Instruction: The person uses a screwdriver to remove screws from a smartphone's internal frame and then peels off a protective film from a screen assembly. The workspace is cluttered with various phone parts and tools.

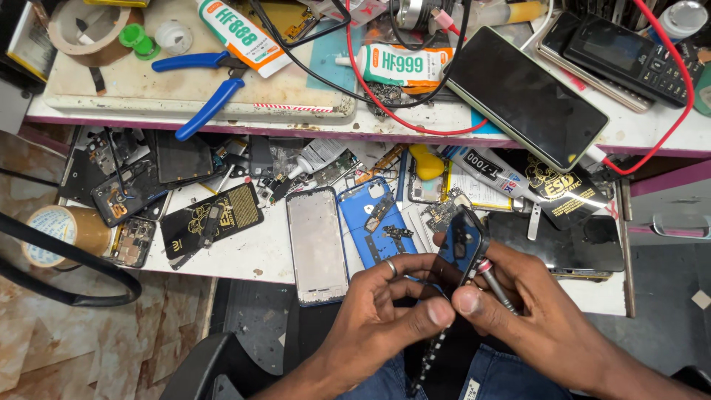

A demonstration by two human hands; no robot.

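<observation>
White glue tubes [404, 65] on upper shelf, black-gold packets [213, 218] below; left hand [385, 307] gripping dark phone [458, 248], right hand [544, 311] pinching screwdriver [495, 283]

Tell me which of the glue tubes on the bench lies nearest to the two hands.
The white tube with the black cap, on the lower shelf beside the yellow pick. The other tubes lie on the upper shelf, farther away.

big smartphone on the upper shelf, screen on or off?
Off. The smartphone lies face up on the upper shelf, its screen uniformly dark with only glare; a red cable loops beside it.
</observation>
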